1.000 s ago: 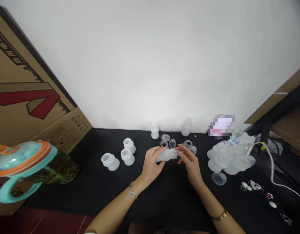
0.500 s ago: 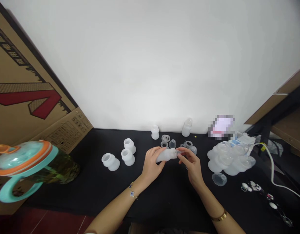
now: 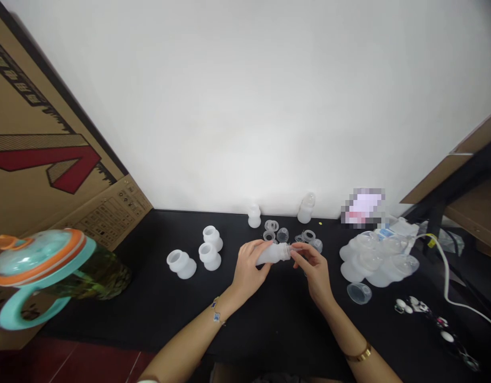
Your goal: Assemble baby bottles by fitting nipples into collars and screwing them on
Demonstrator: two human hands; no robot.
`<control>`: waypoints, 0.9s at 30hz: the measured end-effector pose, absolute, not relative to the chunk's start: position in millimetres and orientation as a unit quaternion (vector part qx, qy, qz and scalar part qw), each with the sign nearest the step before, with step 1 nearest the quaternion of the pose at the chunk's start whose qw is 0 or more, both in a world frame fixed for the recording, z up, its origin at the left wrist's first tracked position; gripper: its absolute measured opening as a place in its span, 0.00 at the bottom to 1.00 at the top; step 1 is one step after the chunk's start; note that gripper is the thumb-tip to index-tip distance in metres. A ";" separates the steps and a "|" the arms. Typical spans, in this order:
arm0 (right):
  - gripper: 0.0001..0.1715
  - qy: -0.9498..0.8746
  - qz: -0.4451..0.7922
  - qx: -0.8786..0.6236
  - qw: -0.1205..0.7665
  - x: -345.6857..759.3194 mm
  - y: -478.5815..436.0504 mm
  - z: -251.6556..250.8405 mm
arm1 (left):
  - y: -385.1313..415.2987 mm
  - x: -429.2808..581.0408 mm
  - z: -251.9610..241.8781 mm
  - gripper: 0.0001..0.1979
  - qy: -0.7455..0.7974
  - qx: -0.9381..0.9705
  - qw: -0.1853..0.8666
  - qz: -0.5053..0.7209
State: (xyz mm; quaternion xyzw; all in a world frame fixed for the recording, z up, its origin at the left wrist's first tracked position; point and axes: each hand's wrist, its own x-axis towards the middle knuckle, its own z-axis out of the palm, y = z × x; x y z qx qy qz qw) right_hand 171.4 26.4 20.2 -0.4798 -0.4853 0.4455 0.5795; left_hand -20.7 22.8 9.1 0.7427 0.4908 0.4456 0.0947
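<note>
**Here, two hands meet at the neck of a small frosted bottle**

Seen from the head camera, the left hand [image 3: 249, 266] is wrapped around a small frosted white plastic bottle [image 3: 272, 254], holding it on its side just above the black tabletop [image 3: 157, 303], neck pointing toward the other hand. The right hand [image 3: 314, 268] has its fingertips [image 3: 296, 254] pinched at the bottle's threaded neck; whether they grip a small clear part there is too small to tell.

Just behind the hands lie several clear plastic rings and small caps [image 3: 271, 225], loose and close together. Two more frosted bottles stand near the wall, one at [image 3: 254, 215] and a taller one [image 3: 305, 207]. To the left, three squat white silicone cups [image 3: 197, 255] stand in a cluster, well apart from the hands. On the right, a heap of clear dome-shaped covers [image 3: 373, 259] sits beside a single clear cup [image 3: 359, 292] and a white cable [image 3: 444, 266]. At the near left edge is a teal and orange lidded jug [image 3: 41, 271], with a brown cardboard box [image 3: 38, 159] behind it.

The risk I judge here: the bottle is smooth and held sideways, so a twist at the neck could turn it in the left palm. A slipped small part would likely land among the loose rings and be hard to pick out. A wide sweep of the right elbow could also knock the dome covers.
</note>
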 end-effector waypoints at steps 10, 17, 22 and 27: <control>0.14 -0.489 0.430 -0.503 0.568 171.0 27.7 17.3 | 21.6 -20.4 12.5 0.25 0.479 0.753 0.085 0.444; 0.17 -0.497 0.399 -0.523 0.566 169.3 27.1 22.6 | 21.1 -20.3 12.0 0.25 0.464 0.762 0.074 0.446; 0.19 -0.494 0.402 -0.527 0.563 169.5 27.5 21.4 | 20.0 -19.5 11.2 0.26 0.447 0.769 0.068 0.452; 0.15 -0.483 0.412 -0.499 0.590 170.1 27.9 17.1 | 20.1 -19.1 11.5 0.26 0.451 0.764 0.084 0.453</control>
